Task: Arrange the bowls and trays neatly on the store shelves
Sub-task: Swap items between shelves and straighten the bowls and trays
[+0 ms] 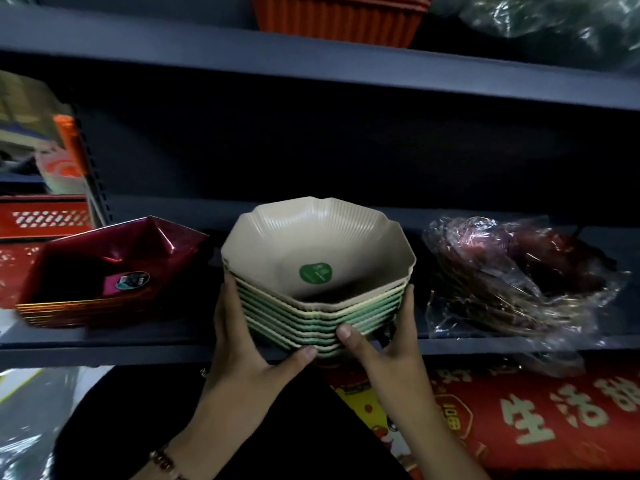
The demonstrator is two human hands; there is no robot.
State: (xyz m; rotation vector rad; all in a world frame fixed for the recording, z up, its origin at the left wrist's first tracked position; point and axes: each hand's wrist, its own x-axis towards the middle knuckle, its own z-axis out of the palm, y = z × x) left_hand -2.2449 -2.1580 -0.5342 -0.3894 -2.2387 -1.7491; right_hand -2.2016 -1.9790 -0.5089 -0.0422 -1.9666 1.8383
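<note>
Presently, left hand (pixel 242 337) at 9 o'clock and right hand (pixel 384 344) at 3 o'clock clasp the stacked bowls (pixel 318 271), fingers curled round its sides, thumbs pressing the front.

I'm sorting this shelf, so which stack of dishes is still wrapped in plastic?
The dark reddish stack at the right end of the shelf, under crinkled clear plastic. The red trays on the left and the beige-green bowls in the middle are bare.

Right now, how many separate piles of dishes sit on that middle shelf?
3. Dark red trays at left, the beige-and-green bowl stack held by both hands at centre, and a plastic-wrapped pile at right. The dark back may hide more.
</note>
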